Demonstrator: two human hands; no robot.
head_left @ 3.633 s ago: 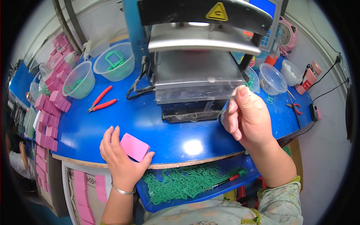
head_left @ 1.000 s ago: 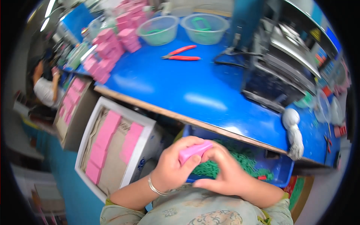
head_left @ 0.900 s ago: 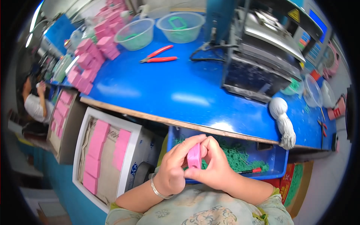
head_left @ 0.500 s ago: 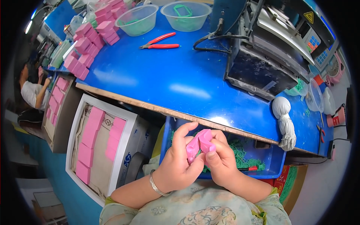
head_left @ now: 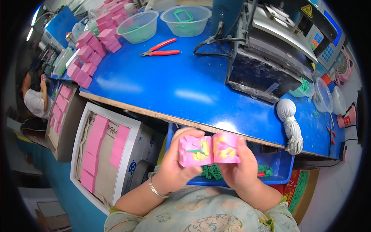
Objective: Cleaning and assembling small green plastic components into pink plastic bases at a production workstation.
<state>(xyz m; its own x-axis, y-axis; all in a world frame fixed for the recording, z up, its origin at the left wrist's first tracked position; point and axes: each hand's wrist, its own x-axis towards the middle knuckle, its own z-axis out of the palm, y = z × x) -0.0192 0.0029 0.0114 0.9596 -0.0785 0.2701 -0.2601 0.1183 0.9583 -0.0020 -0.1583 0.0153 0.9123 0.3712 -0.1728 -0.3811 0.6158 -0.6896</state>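
Note:
My left hand [head_left: 173, 167] and my right hand [head_left: 246, 164] hold a pink two-part mould [head_left: 187, 157] over the front edge of the bench, its halves spread side by side. The left half has yellow patches and a green branched piece [head_left: 198, 150] on its inner face. On the right half, inside my right hand, yellow and deeper pink patches show. Fingers of both hands wrap the outer sides, with thumbs toward the front. Below them a blue tray [head_left: 285, 176] contains tangled green pieces [head_left: 210, 172], partly hidden by my hands.
Red-handled cutters [head_left: 164, 52], two clear bowls [head_left: 141, 37] and stacked pink blocks [head_left: 85, 58] occupy the blue bench [head_left: 154, 92]. A black machine [head_left: 266, 65] and a grey yarn bundle [head_left: 288, 120] are at right. A white-rimmed box [head_left: 77, 154] holds pink blocks. Another person [head_left: 34, 100] sits far left.
The pink mould, bent and squeezed between my fingers before, is now spread into two halves with the coloured inner faces showing. My hands have moved apart, and the view has shifted slightly.

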